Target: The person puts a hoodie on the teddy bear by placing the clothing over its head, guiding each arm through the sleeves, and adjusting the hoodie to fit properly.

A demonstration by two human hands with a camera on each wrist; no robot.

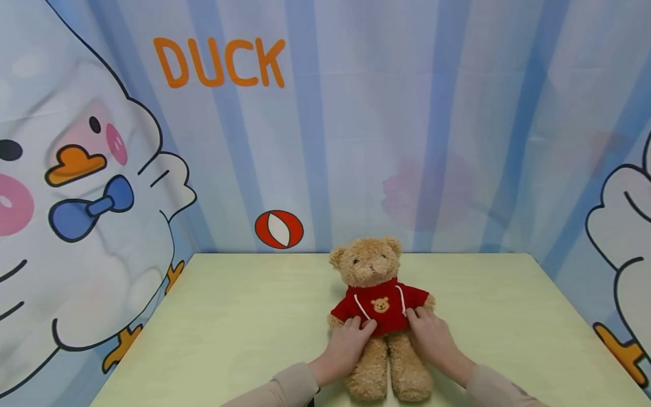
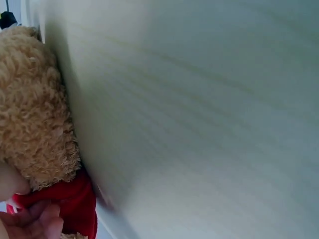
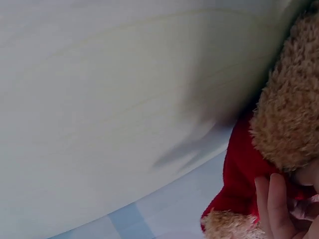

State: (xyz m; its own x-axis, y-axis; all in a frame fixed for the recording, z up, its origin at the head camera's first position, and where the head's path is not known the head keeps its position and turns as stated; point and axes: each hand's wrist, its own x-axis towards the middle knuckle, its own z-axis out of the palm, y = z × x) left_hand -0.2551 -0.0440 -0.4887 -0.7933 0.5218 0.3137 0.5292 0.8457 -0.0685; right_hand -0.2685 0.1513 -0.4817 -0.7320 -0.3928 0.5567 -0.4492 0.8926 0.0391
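A light-brown teddy bear lies face up on the pale green table, its head toward the back edge. It wears a red hoodie with white drawstrings and a small bear face on the chest. At the hoodie's lower left side, my left hand pinches the hem between thumb and fingers. My right hand grips the hem on the opposite side. Red cloth shows around the fingers in the left wrist view. In the right wrist view, fingers lie against the hoodie near a furry paw.
Behind the table hangs a blue striped curtain with the word DUCK. A large printed duck fills the left side, and part of another print shows at right. Table surface extends on both sides of the bear.
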